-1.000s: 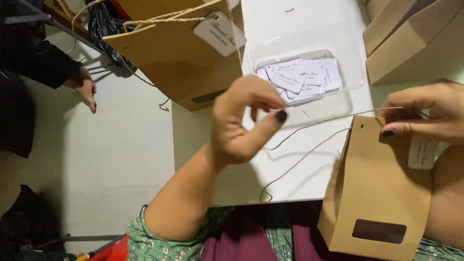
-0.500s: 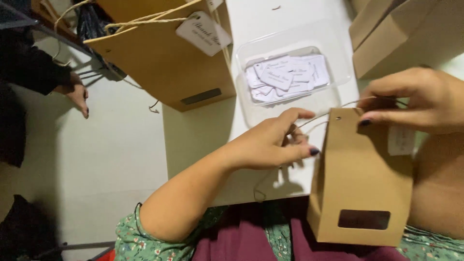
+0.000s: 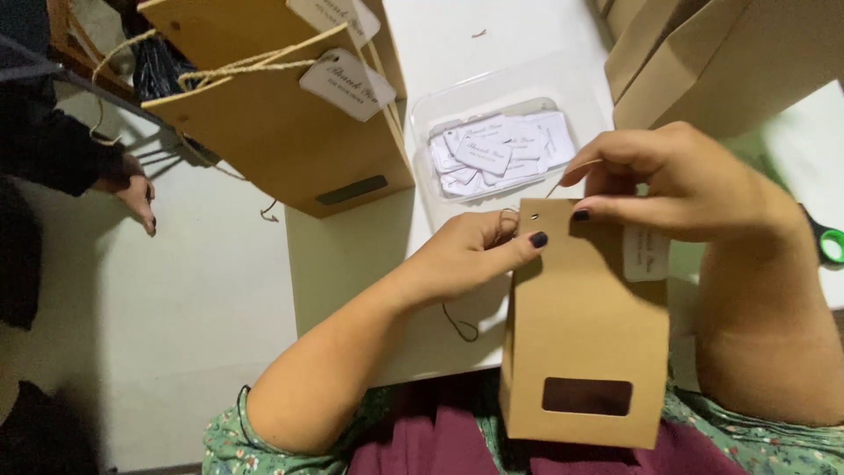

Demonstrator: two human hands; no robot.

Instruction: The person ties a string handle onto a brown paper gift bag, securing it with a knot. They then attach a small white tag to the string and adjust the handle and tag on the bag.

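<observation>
A brown paper bag with a dark window near its lower edge stands upright in front of the person, its top edge held between both hands over the near edge of the white table. The left hand pinches the bag's top left corner, thumb laid flat across the front beside a small punched hole, the other fingers curled behind around a loop of thin twine; a loose end of that twine hangs below the wrist. The right hand pinches the top edge further right, thumb and forefinger pressed together on the paper and on a short bit of twine that sticks up, the remaining fingers bent close. A white tag hangs just under this hand, against the bag's upper right. Behind the hands, on the table, a clear plastic tray holds a heap of white tags. To its left stand finished bags with twine handles and tags attached. More brown bags lie at the upper right. A green scissor handle shows at the right edge. At the far left another person's hand hangs from a dark sleeve.
</observation>
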